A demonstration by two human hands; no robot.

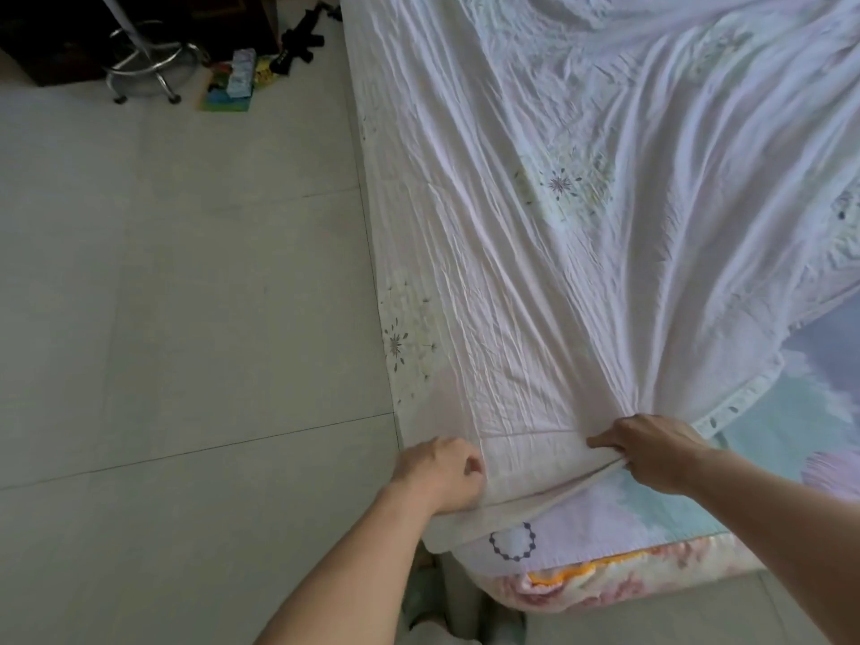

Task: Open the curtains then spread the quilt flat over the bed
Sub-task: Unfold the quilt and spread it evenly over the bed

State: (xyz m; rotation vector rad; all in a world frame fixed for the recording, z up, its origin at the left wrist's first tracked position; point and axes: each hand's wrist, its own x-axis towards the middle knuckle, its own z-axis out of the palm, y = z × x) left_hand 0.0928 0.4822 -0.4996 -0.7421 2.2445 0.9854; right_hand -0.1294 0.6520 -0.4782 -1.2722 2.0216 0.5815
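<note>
A pale white and pink quilt with faint dandelion prints lies wrinkled over the bed, whose pastel sheet shows at the lower right. My left hand grips the quilt's near corner at the bed's front left corner. My right hand pinches the quilt's near edge a little to the right. The fabric is pulled into taut folds that fan out from both hands. The far right part of the quilt is still bunched. No curtains are in view.
Grey floor tiles fill the left side. A chrome stool base stands at the top left beside dark furniture. Colourful boxes and a black toy lie on the floor near the bed. A floral mattress edge shows below the sheet.
</note>
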